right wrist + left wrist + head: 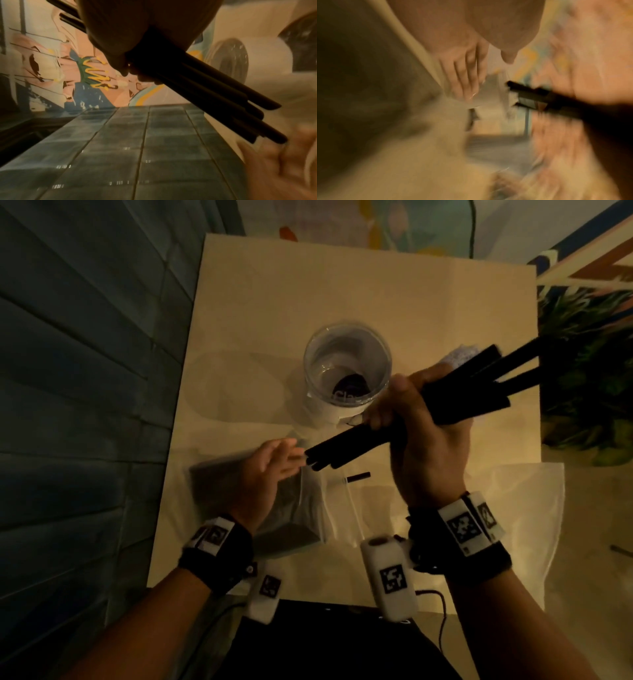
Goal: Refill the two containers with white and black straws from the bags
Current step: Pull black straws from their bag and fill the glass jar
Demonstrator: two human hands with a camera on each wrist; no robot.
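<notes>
My right hand (416, 419) grips a bundle of several black straws (346, 445) (223, 102) held level above the table, just in front of a clear glass jar (347, 368) that stands near the table's middle. The jar holds only something small and dark at its bottom. My left hand (270, 463) (462, 73) is open, its flat fingers touching the straws' left ends (522, 92). Under the left hand lies a clear plastic bag (298, 508). One short black piece (358, 477) lies on the table beside it. The left wrist view is blurred.
The small cream table (342, 296) has a grey tiled wall (75, 371) along its left side. A second clear bag (479, 498) lies at the front right. A green plant (589, 364) stands to the right, a painted wall (77, 67) behind.
</notes>
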